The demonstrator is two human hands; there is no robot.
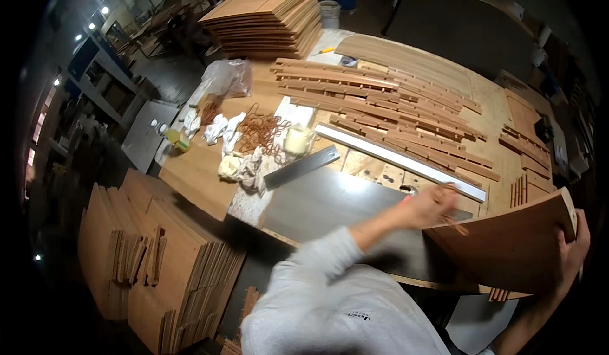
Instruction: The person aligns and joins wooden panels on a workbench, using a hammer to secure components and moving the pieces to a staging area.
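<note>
A curved reddish-brown wooden panel (514,247) stands on edge at the near right of the workbench (196,171). My right hand (574,244) grips its right end, fingers wrapped over the edge. My left hand (431,206), blurred, is at the panel's upper left corner with its fingers closed on a thin brown rubber band (455,223) that lies against the wood. A few short wooden strips (499,293) stick out under the panel's lower edge.
On the bench lie a pile of rubber bands (260,133), white rags (242,165), a steel ruler (301,167), a long pale bar (399,158), a cup (298,139) and rows of slotted wooden strips (393,101). Stacked boards (273,19) sit far back; plywood stacks (158,260) stand at left.
</note>
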